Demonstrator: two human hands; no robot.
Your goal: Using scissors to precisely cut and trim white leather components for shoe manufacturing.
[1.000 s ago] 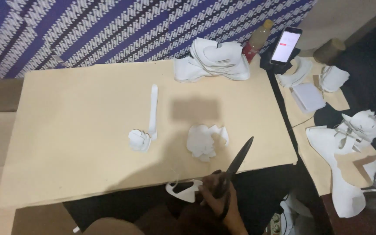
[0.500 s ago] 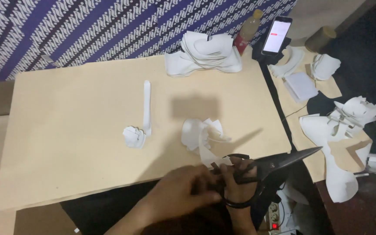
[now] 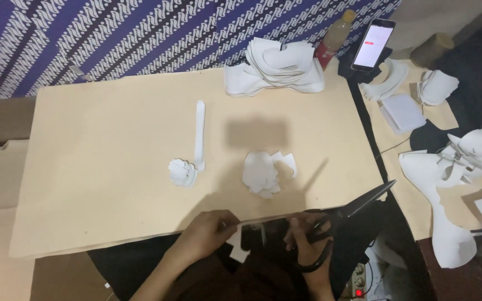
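Note:
My right hand (image 3: pixel 307 242) grips large black scissors (image 3: pixel 352 210) just below the front edge of the tan board (image 3: pixel 101 161), blades pointing up and to the right. My left hand (image 3: pixel 205 237) pinches a small white piece of material (image 3: pixel 239 245) right beside the scissors' handles. On the board lie a small pile of white cut pieces (image 3: pixel 263 171), a crumpled white scrap (image 3: pixel 182 171) and a long white strip (image 3: pixel 199 134).
A stack of white shaped pieces (image 3: pixel 277 67) sits at the board's far edge. A phone (image 3: pixel 372 43) with a lit screen and a bottle (image 3: pixel 336 36) stand behind it. More white and tan cut-outs (image 3: pixel 453 184) lie on the floor at right. A patterned blue cloth (image 3: pixel 140 33) hangs behind.
My left hand has come in and now holds the white piece beside the scissors. The scissors have swung from pointing up to lying flatter, blades to the right.

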